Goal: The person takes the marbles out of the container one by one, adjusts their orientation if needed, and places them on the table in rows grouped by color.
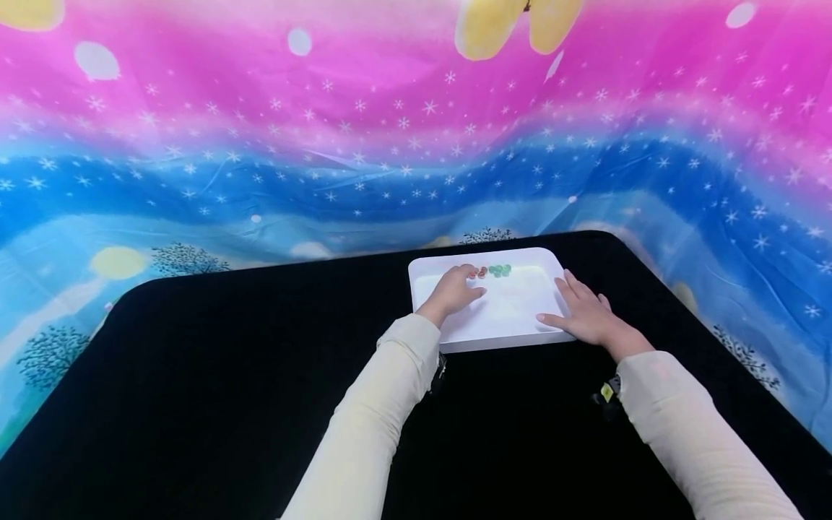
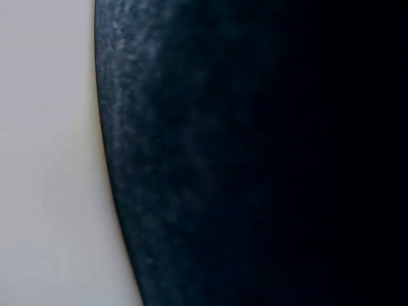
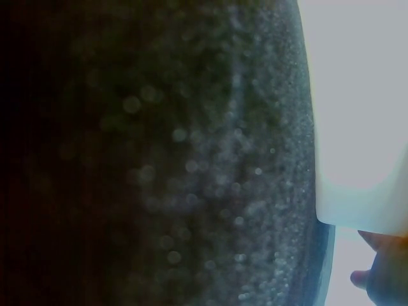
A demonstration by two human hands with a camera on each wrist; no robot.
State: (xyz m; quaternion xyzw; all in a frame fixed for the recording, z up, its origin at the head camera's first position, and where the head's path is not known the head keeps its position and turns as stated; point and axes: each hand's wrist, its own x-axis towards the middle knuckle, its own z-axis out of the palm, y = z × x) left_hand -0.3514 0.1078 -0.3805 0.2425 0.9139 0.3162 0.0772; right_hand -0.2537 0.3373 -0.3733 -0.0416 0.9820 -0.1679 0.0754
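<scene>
A white rectangular tray [image 1: 494, 334] lies on the black tabletop, a little right of centre in the head view. Inside it, along the far side, small round green pieces [image 1: 500, 271] sit beside a few reddish ones [image 1: 482, 272]. My left hand [image 1: 451, 292] reaches over the tray's left part, its fingertips at the reddish pieces and its thumb spread apart from them. Any piece under those fingers is hidden. With fingers extended, my right hand [image 1: 588, 310] rests on the tray's right rim, thumb lying over the near right corner.
Black cloth [image 1: 227, 390] covers the table, whose far edge meets a pink and blue patterned curtain [image 1: 390, 144]. Each wrist carries a small camera below its cuff. In both wrist views, dark blurred cloth fills most of the picture beside part of the white tray [image 3: 357, 95].
</scene>
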